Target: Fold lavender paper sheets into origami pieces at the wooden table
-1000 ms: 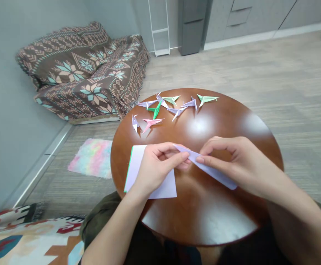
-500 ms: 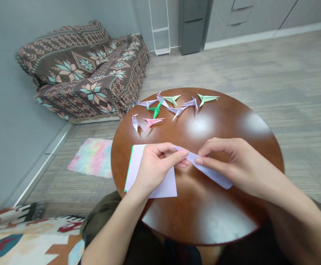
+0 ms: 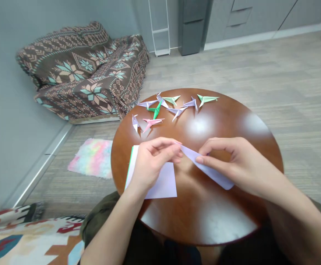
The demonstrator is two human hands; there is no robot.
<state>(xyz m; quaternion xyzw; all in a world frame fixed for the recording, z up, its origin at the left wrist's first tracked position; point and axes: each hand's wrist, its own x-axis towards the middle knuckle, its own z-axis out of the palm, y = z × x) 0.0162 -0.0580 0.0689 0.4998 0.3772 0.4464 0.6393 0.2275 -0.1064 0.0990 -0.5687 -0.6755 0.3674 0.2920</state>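
Note:
A folded lavender paper (image 3: 215, 176) slants above the round brown table. My right hand (image 3: 226, 158) pinches its upper edge between thumb and forefinger. At the paper's narrow left tip, my left hand (image 3: 157, 158) has thumb and fingers closed together on the point. Beneath my left hand and wrist lies a stack of square sheets (image 3: 164, 184), lavender on top with a green edge showing at the left.
Several folded paper birds stand at the table's far side, among them a pink one (image 3: 152, 122), a dark green one (image 3: 156, 109) and a light green one (image 3: 207, 99). A covered sofa (image 3: 94, 77) and a fluffy rug (image 3: 91, 158) are beyond the table (image 3: 249, 136).
My left hand has slid a little to the left along the paper to its tip, uncovering more of the narrow end. My right hand stays nearly in place, still pinching the paper.

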